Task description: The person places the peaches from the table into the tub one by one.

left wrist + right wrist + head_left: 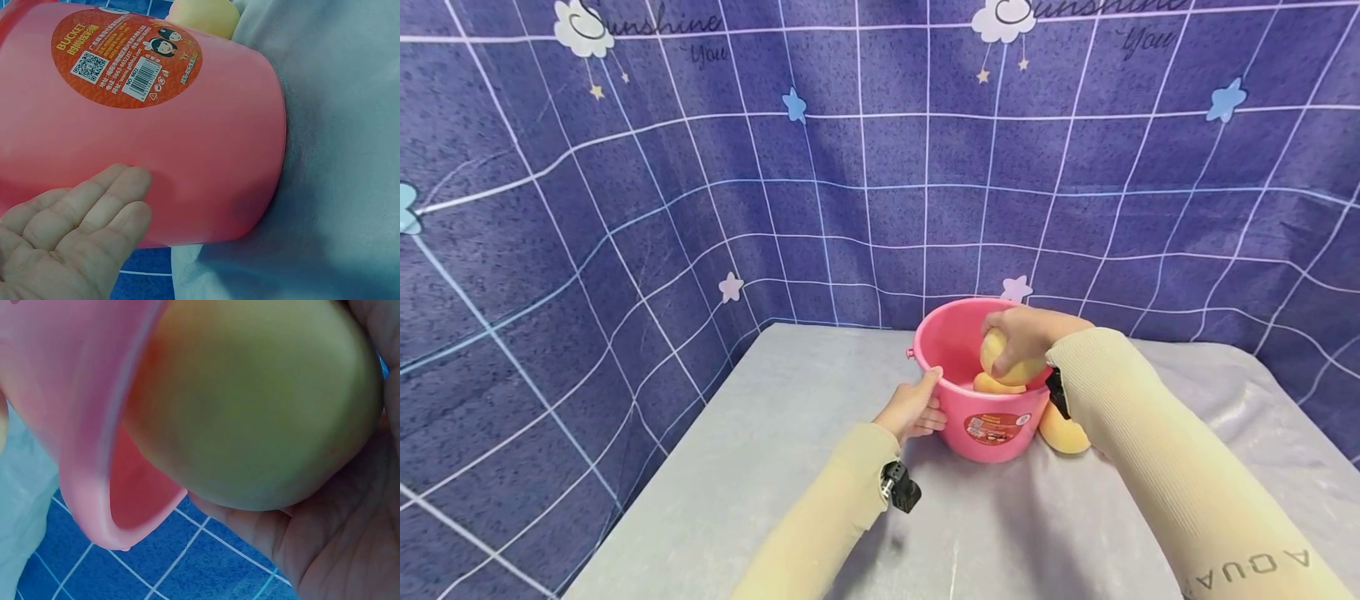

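Note:
A pink bucket (953, 417) stands upright with a round red label (128, 59) on its wall. My left hand (914, 407) holds its left side, thumb at the rim and fingers along the outer wall. Over the bucket's mouth, my right hand (1028, 327) grips a large yellow mango (262, 406), its thumb and fingers round the fruit. Another yellow mango (996, 385) lies in the bucket, partly hidden by the front rim. Outside, against the bucket's right side, is a further yellow mango (1063, 435), half covered by my right sleeve.
The bucket rests on a table with a grey cloth (820, 392), close to its back edge. A blue grid-patterned curtain (895, 150) hangs behind and along the left. Something pinkish shows beside the outer mango, mostly behind the right forearm.

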Demonstrator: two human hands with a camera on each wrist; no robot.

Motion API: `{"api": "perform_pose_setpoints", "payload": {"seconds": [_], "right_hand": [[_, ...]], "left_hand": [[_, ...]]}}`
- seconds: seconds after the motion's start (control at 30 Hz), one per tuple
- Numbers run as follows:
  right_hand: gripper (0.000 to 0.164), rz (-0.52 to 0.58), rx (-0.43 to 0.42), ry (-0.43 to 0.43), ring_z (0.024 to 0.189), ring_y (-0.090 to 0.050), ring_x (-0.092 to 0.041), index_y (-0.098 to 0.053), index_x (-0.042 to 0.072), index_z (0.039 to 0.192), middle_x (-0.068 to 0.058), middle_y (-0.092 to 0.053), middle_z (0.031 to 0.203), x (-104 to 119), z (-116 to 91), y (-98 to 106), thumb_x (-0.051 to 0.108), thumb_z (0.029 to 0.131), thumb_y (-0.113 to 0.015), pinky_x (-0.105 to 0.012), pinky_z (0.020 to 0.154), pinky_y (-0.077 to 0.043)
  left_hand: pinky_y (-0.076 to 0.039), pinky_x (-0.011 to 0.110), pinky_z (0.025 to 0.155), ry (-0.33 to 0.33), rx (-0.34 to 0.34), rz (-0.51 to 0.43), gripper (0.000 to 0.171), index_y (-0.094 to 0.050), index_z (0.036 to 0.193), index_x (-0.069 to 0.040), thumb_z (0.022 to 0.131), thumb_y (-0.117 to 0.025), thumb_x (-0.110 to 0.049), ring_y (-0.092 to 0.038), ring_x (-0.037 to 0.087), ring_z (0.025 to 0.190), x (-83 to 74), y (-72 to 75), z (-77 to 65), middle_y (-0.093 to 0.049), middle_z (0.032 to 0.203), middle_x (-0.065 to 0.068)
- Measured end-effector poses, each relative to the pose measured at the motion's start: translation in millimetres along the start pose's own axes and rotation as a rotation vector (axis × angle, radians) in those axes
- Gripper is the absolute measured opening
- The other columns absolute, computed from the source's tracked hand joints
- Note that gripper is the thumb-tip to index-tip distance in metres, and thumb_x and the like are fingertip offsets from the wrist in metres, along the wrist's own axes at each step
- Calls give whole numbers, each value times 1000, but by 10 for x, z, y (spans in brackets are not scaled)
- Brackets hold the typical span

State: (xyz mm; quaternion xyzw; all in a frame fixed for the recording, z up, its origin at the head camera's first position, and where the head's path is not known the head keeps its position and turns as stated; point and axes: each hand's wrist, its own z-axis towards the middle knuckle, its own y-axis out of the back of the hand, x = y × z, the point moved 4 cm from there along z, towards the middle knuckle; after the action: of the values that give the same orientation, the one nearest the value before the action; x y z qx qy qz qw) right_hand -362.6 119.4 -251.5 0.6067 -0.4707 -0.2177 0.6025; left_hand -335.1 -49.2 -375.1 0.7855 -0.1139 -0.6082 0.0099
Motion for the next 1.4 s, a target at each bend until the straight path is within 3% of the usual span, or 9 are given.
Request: {"api": "perform_pose_setpoints", "payload": {"seconds": [0.23, 0.57, 0.67, 0.87, 1.2, 1.4], "right_hand": [[54, -32, -23, 7, 85, -56, -24, -58, 5, 118, -8, -60, 93, 1, 18, -30, 18, 69, -77, -36, 75, -48], [55, -45, -39, 19, 87, -56, -25, -57, 3, 120, -9, -61, 94, -10, 30, -42, 20, 71, -76, -39, 80, -48], [55, -39, -46, 37, 87, -57, -26, -56, 3, 120, -9, -61, 94, 0, 23, -30, 19, 70, -76, -40, 80, -47], [52, -45, -41, 55, 85, -57, -24, -57, 1, 118, -9, -63, 94, 36, 2, -13, 17, 71, -73, -39, 81, -47], [49, -78, -15, 17, 103, -57, -28, -55, -1, 124, -17, -62, 115, -29, -80, 2, 19, 81, -64, -47, 95, -43], [43, -99, -87, 27, 106, -57, -34, -58, -3, 123, -22, -61, 117, -125, -178, 121, 16, 84, -62, -49, 93, -44]], "left_hand": [[-52, 43, 85, -6, 6, -6, 69, -58, 107, 15, 95, -43, -51, -68, 36, 92, 18, -11, 16, -68, 97, 28], [-53, 30, 67, -9, 3, -3, 68, -58, 106, 14, 95, -43, -51, -68, 37, 92, 6, 4, -7, -68, 96, 28], [-53, 30, 68, -4, 1, -8, 69, -58, 107, 15, 95, -42, -51, -68, 37, 93, 17, 2, -2, -68, 97, 28], [-52, 43, 85, -11, 3, -6, 70, -58, 108, 16, 95, -42, -51, -68, 37, 93, 28, 1, -7, -68, 97, 29], [-53, 39, 81, -4, 7, 4, 68, -58, 106, 15, 95, -43, -50, -68, 37, 93, 15, -22, 3, -68, 96, 29], [-54, 29, 67, -4, 2, 1, 69, -58, 108, 15, 95, -43, -51, -69, 35, 90, 3, 0, -2, -69, 95, 27]]}}
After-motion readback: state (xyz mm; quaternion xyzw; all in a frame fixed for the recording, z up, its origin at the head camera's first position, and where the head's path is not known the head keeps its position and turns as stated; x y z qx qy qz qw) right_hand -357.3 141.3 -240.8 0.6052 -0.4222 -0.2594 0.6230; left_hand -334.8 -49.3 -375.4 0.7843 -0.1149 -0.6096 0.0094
